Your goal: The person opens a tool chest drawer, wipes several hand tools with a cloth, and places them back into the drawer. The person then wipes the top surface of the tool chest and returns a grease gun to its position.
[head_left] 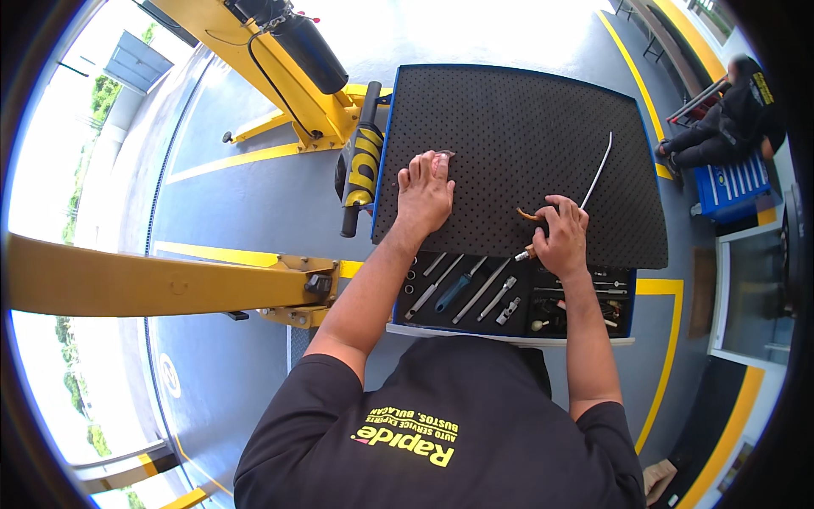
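Observation:
My right hand (561, 236) is closed round an air blow gun (598, 174) at the near right of the cart top. Its long thin silver tube points away from me, bent at the tip, and a curved brass-coloured lever sticks out to the left of my fingers. A metal fitting shows below the hand, above the open drawer. My left hand (426, 195) presses down on the black perforated mat (509, 110), its fingers bent and close together. A small brownish edge shows beyond those fingertips; the rest of it is hidden under them.
Below the mat, an open drawer (526, 335) holds ratchets, extensions and sockets in black foam. A yellow lift post (280, 76) and lift arm (161, 280) stand at left. At far right a person (746, 106) sits by a blue tool cabinet (731, 188).

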Tool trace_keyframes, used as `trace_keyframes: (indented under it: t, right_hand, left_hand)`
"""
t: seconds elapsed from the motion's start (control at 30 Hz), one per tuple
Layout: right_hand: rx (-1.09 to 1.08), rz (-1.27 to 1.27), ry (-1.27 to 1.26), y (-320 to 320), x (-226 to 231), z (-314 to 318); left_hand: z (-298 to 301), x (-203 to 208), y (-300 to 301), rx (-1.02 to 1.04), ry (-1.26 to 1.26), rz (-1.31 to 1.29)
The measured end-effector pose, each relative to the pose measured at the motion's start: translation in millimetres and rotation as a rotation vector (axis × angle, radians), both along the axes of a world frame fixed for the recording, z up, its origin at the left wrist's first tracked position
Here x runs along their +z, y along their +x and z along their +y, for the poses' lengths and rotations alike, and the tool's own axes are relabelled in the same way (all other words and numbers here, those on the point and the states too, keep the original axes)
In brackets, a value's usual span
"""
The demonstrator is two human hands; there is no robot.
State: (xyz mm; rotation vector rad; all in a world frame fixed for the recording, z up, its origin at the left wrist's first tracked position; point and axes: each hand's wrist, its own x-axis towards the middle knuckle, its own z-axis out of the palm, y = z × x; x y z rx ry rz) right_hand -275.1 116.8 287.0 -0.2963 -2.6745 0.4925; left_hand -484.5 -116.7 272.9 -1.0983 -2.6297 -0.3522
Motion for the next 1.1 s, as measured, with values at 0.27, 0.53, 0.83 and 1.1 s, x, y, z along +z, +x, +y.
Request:
trace_keyframes:
  t: [0.27,0.53,0.83,1.1]
  right_hand:
    - [0.063,0.074,-0.121,3.5,2.7,8.3]
    - [0.063,0.082,-0.073,2.1,5.1,6.8]
    - [0.055,0.101,-0.109,9.1,6.8,1.5]
    - [0.043,0.104,-0.124,12.6,8.0,-0.7]
  left_hand:
    - [19.0,27.9,-1.2,0.208,-0.118,-0.031]
    - [23.0,-8.5,-26.7,0.223,0.080,-0.046]
    - [32.3,-16.7,-173.5,0.144,0.077,0.039]
    - [97.9,26.3,-281.3,0.139,-0.175,-0.164]
